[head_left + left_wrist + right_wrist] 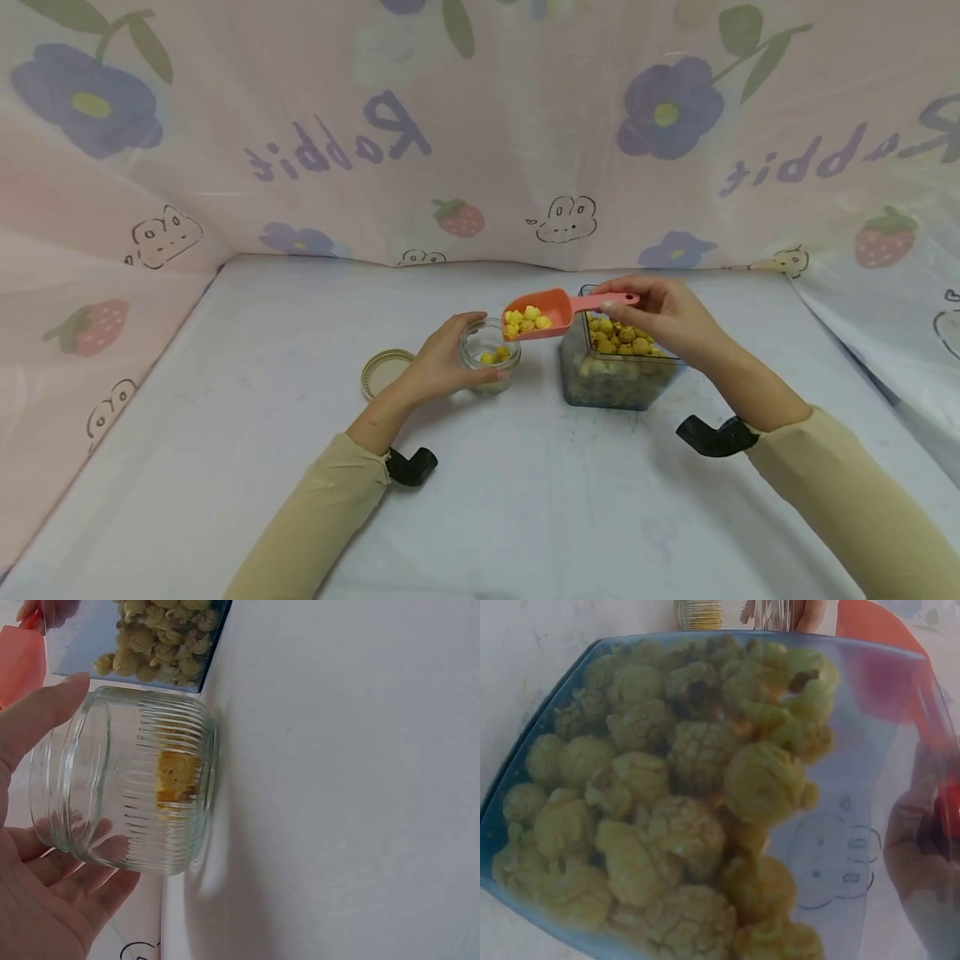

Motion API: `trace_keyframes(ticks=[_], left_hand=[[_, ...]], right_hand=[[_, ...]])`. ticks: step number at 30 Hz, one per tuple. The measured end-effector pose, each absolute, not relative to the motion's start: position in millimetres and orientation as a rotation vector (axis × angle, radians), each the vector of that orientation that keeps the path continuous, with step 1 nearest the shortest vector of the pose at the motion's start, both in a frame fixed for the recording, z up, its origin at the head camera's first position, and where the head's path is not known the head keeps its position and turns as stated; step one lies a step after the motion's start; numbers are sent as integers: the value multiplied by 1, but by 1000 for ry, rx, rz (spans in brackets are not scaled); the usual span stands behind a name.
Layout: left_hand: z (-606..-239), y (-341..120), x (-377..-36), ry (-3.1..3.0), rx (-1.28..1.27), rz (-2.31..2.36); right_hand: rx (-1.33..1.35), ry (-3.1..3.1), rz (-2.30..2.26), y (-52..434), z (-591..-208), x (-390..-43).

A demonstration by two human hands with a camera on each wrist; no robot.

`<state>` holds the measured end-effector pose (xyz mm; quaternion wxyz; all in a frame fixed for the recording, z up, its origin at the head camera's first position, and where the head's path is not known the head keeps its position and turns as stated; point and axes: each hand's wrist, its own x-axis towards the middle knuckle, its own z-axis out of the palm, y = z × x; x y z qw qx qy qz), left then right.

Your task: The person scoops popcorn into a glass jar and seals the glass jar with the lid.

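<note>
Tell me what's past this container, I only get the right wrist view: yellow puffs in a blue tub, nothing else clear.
Observer: The right hand holds an orange scoop by its handle, loaded with yellow pieces.
Operator: Where's the scoop pointing?
Observer: Its bowl hangs just above the mouth of a small glass jar, left of the tub.
Operator: Jar free-standing?
Observer: No, the left hand grips it, fingers wrapped round the ribbed glass; a few pieces already lie at the bottom.
Operator: Lid?
Observer: Off, a round lid lies flat on the table, left of the jar.
</note>
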<state>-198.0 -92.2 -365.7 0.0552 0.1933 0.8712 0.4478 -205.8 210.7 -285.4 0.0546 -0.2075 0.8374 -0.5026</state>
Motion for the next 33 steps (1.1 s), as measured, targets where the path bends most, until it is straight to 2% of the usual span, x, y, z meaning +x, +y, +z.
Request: trace_keyframes(ticks=[10,33], left_hand=[[-368,-92,-199,2626,583,1391],[-371,-93,-199,2656,636,1409]], right_hand=[[-590,2593,-1407,203,-285,-210],[-679,2674,-1240,194,-280,-213]])
